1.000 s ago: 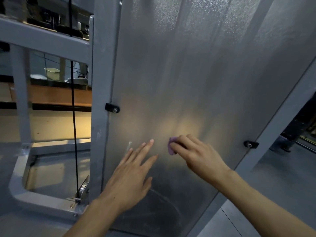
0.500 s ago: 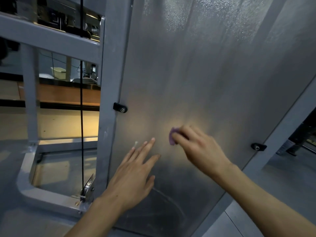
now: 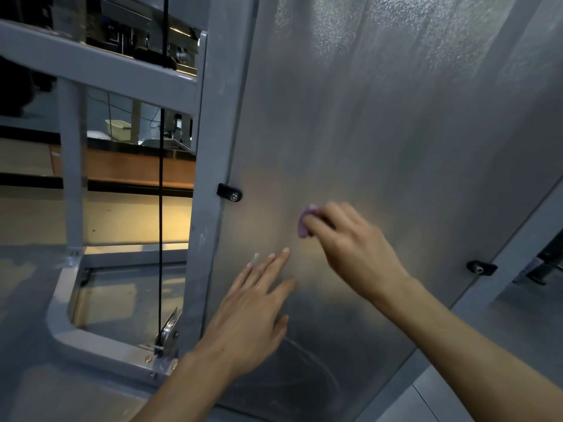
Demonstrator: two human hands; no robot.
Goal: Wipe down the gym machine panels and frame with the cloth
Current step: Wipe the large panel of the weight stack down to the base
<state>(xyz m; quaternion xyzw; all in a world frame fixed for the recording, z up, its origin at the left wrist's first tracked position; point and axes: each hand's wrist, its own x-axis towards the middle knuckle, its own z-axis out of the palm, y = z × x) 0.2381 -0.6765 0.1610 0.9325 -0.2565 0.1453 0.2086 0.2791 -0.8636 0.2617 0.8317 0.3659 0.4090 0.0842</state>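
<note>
- The right hand (image 3: 350, 248), a little right of the frame's centre, pinches a small purple cloth (image 3: 305, 222) between curled fingers and thumb and holds it against the frosted grey panel (image 3: 380, 132).
- Only the cloth's left edge shows beyond the fingertips; the rest is bunched inside the grip.
- The left hand (image 3: 253, 318), in the lower centre of the frame, lies flat on the same panel with straight, slightly spread fingers, grasping nothing; its fingertips point up towards the cloth but stay apart from it.
- A grey frame upright (image 3: 213, 166) borders the panel's left edge, and a black clip with a silver bolt (image 3: 230, 192) sits where the two meet, left of the cloth.
- A second black clip (image 3: 480, 267) sits at the panel's right edge, by a slanted frame member (image 3: 518, 239).
- A black cable (image 3: 162, 208) runs down the left-centre of the frame to a metal pulley (image 3: 169, 330) at the base rail (image 3: 100, 345).
- Faint curved scuffs mark the panel below the left hand.
- Through the frame's opening in the upper left, a wooden-edged counter (image 3: 137, 169) and a pale tub (image 3: 117, 127) stand in the background.
</note>
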